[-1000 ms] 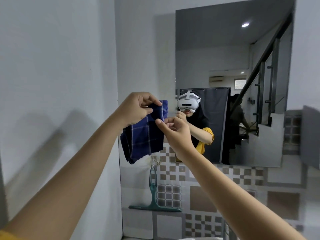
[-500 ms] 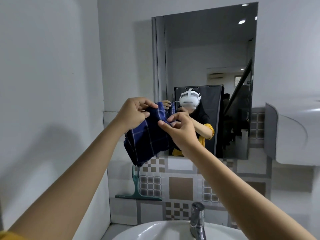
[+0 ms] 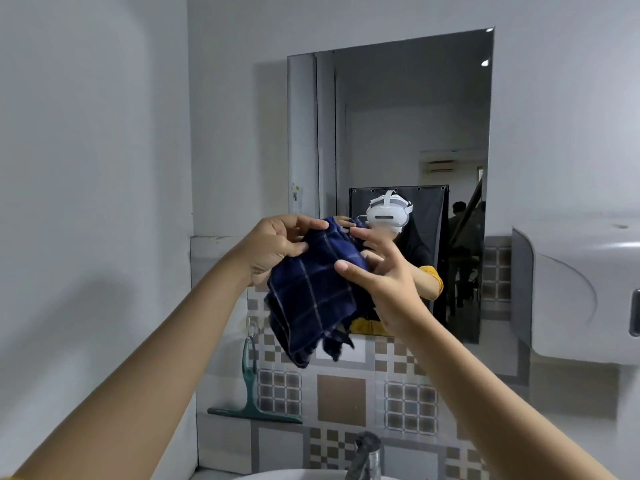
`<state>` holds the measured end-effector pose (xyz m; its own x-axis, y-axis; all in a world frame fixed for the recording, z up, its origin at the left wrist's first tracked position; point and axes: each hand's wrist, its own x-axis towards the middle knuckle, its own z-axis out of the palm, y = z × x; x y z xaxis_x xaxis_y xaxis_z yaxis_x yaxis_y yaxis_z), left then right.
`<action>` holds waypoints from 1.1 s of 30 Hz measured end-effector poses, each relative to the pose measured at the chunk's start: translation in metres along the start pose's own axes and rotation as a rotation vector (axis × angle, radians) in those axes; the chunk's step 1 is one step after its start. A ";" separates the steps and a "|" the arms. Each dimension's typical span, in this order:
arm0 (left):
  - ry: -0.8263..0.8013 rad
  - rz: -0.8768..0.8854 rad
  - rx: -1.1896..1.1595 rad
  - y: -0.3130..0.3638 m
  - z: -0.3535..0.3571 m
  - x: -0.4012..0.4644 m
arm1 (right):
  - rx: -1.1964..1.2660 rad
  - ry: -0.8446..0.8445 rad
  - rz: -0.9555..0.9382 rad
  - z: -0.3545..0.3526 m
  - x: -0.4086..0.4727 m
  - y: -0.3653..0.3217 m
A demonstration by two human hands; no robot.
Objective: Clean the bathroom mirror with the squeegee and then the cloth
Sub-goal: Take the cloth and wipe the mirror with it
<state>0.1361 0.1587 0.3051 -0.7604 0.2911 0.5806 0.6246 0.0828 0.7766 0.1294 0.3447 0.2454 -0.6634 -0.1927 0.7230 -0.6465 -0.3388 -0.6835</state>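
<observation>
A dark blue checked cloth (image 3: 311, 292) hangs bunched in front of the mirror's lower left part. My left hand (image 3: 273, 247) pinches its upper left edge. My right hand (image 3: 381, 275) has its thumb on the cloth's right side, fingers spread behind it. The rectangular mirror (image 3: 408, 126) is fixed on the white wall ahead and reflects a person with a white headset. A green squeegee (image 3: 251, 386) hangs from a hook on the tiled wall below the mirror's left corner, untouched.
A white wall dispenser (image 3: 581, 292) juts out at the right, close to the mirror's edge. A chrome tap (image 3: 365, 455) and the white basin rim (image 3: 294, 475) lie at the bottom. A white side wall closes in on the left.
The view has shifted so the mirror sits more centred. Both hands have gathered the cloth into a tighter bunch, and my right hand has spread over its right side.
</observation>
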 end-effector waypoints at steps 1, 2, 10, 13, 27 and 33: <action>0.017 0.002 -0.014 0.000 0.003 0.007 | 0.054 0.026 0.002 -0.003 0.004 -0.003; 0.031 0.009 -0.021 0.001 0.006 0.016 | 0.093 0.058 -0.008 -0.005 0.010 -0.007; 0.228 0.079 0.271 0.029 -0.005 0.110 | -0.018 0.615 -0.270 -0.036 0.124 -0.097; 0.353 0.154 0.575 0.015 -0.020 0.134 | -0.212 0.892 -0.554 -0.055 0.193 -0.135; 0.280 0.085 1.308 -0.096 -0.071 0.157 | -1.599 0.531 -0.590 -0.150 0.317 -0.100; 0.288 0.214 1.413 -0.111 -0.072 0.163 | -1.739 0.632 -0.567 -0.139 0.324 -0.091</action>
<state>-0.0697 0.1284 0.3312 -0.5350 0.2343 0.8117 0.2498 0.9617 -0.1130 -0.0796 0.4412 0.5279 -0.0359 0.0372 0.9987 -0.1456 0.9884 -0.0421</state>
